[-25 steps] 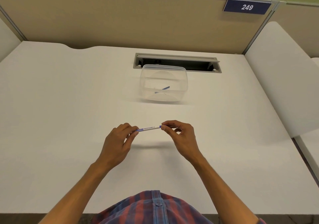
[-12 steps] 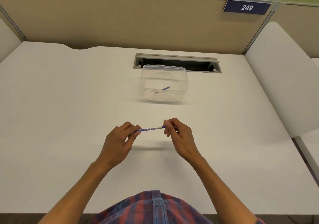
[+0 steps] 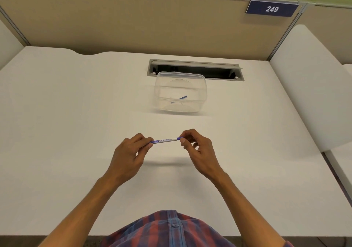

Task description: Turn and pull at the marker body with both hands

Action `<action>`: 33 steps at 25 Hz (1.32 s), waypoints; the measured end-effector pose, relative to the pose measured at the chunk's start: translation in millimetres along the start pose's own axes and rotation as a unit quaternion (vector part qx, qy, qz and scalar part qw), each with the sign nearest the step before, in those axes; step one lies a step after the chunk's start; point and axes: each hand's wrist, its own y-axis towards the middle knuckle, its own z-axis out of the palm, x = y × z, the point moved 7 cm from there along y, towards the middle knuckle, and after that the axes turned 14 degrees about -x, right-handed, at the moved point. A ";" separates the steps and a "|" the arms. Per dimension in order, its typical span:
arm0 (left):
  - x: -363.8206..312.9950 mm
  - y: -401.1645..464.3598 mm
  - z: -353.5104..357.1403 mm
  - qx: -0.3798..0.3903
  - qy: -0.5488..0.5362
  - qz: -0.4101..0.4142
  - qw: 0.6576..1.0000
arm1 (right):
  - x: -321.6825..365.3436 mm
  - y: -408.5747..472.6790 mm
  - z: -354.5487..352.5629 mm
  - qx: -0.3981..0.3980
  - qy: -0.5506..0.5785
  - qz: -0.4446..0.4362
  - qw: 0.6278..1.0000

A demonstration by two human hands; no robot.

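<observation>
A: What are the hands doing?

B: Both hands are raised a little above a white desk (image 3: 76, 132), holding one slim whiteboard marker (image 3: 165, 140) level between them. The left hand (image 3: 129, 155) has its fingers (image 3: 146, 142) curled round the marker's left end. The right hand (image 3: 198, 149) pinches the blue right end between thumb and fingertips, with the remaining fingers loosely bent.

A: Where does the marker sit relative to the fingers?

B: It bridges the gap between the two sets of fingers, with the white barrel and its printed label showing in the middle. Its shadow falls on the desk just below the hands.

A: What else is near?

B: Beyond the fingers, well apart from them, stands a clear plastic container (image 3: 181, 92) with a small blue piece (image 3: 180, 98) lying inside it. Just behind the container is a grey cable slot (image 3: 196, 69) set into the desk. Further back, a beige partition carries a blue sign (image 3: 272, 9) reading 249. A plaid shirt (image 3: 167, 229) shows at the near edge.
</observation>
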 end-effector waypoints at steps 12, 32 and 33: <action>-11.9 4.1 -2.4 -0.001 0.007 0.028 1.000 | 3.0 3.2 2.1 -0.001 -0.003 0.040 0.999; -15.2 2.0 -4.1 -0.001 0.001 0.034 0.999 | 1.3 1.3 3.4 0.014 0.008 0.056 0.998; -15.3 2.2 -4.0 0.000 0.000 0.035 0.999 | 1.2 1.3 3.1 0.012 0.012 0.062 0.998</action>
